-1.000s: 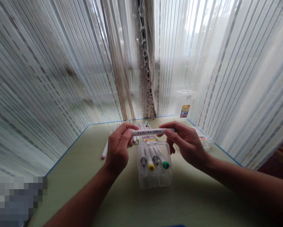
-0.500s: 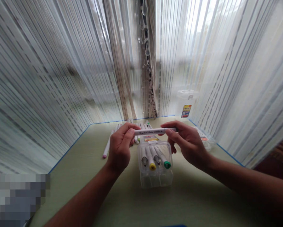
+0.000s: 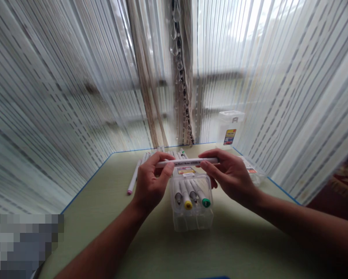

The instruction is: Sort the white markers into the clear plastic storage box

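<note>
A white marker pen (image 3: 187, 162) with dark printing along its barrel lies level between my two hands, above the clear plastic box. My left hand (image 3: 153, 176) is closed on its left end, thumb pressed along the barrel. Fingers and thumb of my right hand (image 3: 227, 170) pinch the other end, whose tip they partly cover. Below, the clear box (image 3: 193, 221) holds several white markers. A yellow-ended marker (image 3: 188, 204) and a green-ended marker (image 3: 206, 202) show among grey-tipped ones.
Behind my hands lie more white markers (image 3: 181, 154); a pink-ended marker (image 3: 132, 182) rests at the left. A clear case (image 3: 230, 124) with a label stands at the back right, near a clear plastic piece (image 3: 255, 176). String curtains (image 3: 75, 77) hang beyond the table edge.
The marker has slid slightly to the left in my left hand and is turned a little about its length. My left thumb has moved right along the barrel; my right hand stays nearly in place.
</note>
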Motion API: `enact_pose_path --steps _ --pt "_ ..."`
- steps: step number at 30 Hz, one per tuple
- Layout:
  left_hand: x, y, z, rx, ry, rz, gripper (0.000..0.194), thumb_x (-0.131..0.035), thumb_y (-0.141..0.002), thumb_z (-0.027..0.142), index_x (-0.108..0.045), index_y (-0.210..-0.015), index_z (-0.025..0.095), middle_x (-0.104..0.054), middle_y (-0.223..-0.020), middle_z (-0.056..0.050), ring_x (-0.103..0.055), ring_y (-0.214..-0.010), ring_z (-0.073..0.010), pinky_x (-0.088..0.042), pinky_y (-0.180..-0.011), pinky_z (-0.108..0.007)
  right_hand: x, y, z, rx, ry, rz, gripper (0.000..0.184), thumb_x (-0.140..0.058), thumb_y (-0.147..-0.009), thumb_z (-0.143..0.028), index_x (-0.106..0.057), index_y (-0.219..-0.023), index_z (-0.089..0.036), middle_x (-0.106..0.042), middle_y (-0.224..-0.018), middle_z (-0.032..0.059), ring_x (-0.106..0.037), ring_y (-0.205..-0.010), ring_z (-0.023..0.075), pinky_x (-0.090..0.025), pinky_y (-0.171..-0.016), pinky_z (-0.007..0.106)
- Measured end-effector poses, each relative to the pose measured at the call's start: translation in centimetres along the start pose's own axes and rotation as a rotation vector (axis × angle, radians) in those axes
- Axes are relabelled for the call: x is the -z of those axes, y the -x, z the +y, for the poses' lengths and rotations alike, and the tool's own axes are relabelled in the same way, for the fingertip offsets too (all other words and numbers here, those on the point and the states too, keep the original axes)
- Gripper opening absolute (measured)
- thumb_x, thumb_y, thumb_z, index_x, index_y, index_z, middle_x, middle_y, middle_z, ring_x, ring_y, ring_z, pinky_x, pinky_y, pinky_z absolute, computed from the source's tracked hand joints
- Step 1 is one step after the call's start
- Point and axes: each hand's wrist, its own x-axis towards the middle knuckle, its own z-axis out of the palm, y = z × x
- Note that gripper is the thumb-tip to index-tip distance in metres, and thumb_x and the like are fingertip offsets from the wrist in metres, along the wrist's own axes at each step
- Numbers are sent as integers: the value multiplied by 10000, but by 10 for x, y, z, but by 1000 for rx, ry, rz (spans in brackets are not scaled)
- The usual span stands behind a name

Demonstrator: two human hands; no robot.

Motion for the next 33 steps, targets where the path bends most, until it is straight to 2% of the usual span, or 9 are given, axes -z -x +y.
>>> enact_pose_path --steps 3,17,26,33 --pt "0 0 0 11 8 -6 194 -614 -878 345 -648 -905 156 -556 -645 18 -481 -550 -110 -347 -500 -213 0 0 1 -2 -1 5 232 -743 -852 -330 -649 -970 -155 -606 -588 -43 -539 -398 78 -435 -349 189" --pt "-1 0 -11 29 154 5 241 -505 -945 337 -670 -905 166 -514 -603 26 -434 -535 -98 -305 -485 -214 0 1 -3 -6 54 24 228 -669 -909 -360 -667 -991 -147 -562 -519 -47 -529 -398 94 -441 -368 206" --pt "-1 -1 -9 27 59 48 274 -512 -913 382 -676 -878 166 -455 -558 37 -400 -485 -105 -291 -467 -229 -2 1 -4 -5 68 31 277 -686 -890 -391 -667 -1008 -141 -545 -477 -49 -535 -379 106 -444 -359 208" --pt "0 -1 -8 25 5 44 277 -509 -918 388 -667 -887 163 -443 -557 41 -357 -467 -98 -246 -449 -228 0 -2 1 4 51 7 247 -679 -899 -382 -680 -995 -154 -549 -500 -48 -526 -383 99 -440 -356 206"
